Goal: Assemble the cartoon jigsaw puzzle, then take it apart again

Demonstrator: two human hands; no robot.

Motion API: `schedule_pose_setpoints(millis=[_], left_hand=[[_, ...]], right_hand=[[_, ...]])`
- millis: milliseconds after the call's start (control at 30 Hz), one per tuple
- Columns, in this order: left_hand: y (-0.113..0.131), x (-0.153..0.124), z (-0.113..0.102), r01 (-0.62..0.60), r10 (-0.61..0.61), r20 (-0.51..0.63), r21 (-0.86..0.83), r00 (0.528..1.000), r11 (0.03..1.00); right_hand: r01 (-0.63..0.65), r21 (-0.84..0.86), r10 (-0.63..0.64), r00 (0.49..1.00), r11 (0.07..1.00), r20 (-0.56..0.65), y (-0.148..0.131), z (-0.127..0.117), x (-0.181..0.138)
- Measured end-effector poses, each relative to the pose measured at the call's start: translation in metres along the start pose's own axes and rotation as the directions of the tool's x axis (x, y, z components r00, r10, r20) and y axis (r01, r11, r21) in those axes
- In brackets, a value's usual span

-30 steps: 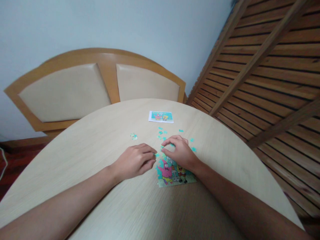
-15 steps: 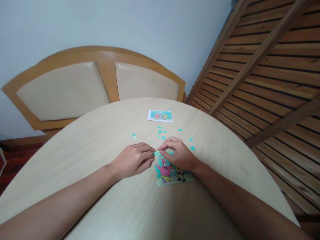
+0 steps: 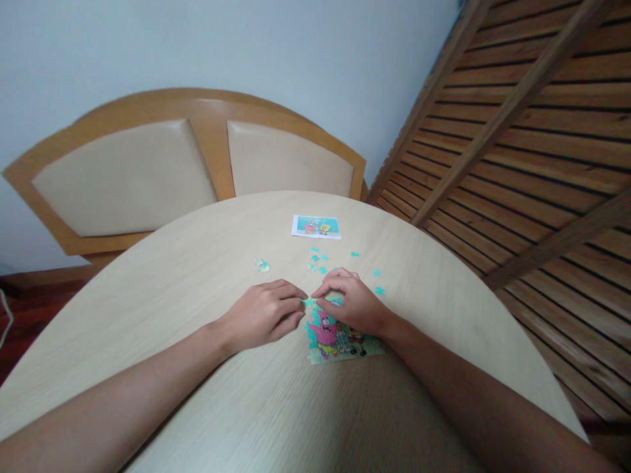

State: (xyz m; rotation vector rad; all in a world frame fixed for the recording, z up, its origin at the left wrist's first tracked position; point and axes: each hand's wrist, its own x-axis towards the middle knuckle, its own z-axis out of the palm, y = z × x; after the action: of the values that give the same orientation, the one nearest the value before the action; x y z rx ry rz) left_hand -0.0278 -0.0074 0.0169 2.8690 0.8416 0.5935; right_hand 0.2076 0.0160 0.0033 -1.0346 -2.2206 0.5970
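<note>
A partly joined jigsaw puzzle point(image 3: 327, 338) with a pink cartoon starfish and other figures lies flat on the table. At its upper left corner is a small turquoise puzzle piece point(image 3: 308, 303). My left hand point(image 3: 266, 315) reaches it from the left, fingers bent together and their tips on the piece. From the other side my right hand point(image 3: 352, 303) pinches at the same piece between thumb and forefinger. That hand covers the puzzle's upper right part, and the fingertips hide much of the piece.
Several loose turquoise pieces point(image 3: 323, 270) are scattered beyond my hands, with more pieces point(image 3: 263, 265) to the left. Farther back lies a picture card point(image 3: 318, 227). The round table point(image 3: 197, 263) meets a padded chair back point(image 3: 290, 157); slatted wood point(image 3: 517, 164) stands at right.
Both hands stay at the puzzle's upper left corner, with only a very slight shift of the right fingertips. The puzzle and the loose pieces lie as before.
</note>
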Motion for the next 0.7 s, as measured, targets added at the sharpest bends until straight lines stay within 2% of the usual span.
schedule_pose_setpoints(millis=[700], left_hand=[[0.0002, 0.0001, 0.0004, -0.021, 0.021, -0.002, 0.011, 1.000, 1.000]], right_hand=[[0.073, -0.061, -0.071, 0.997, 0.996, 0.026, 0.0052, 0.0015, -0.0004]])
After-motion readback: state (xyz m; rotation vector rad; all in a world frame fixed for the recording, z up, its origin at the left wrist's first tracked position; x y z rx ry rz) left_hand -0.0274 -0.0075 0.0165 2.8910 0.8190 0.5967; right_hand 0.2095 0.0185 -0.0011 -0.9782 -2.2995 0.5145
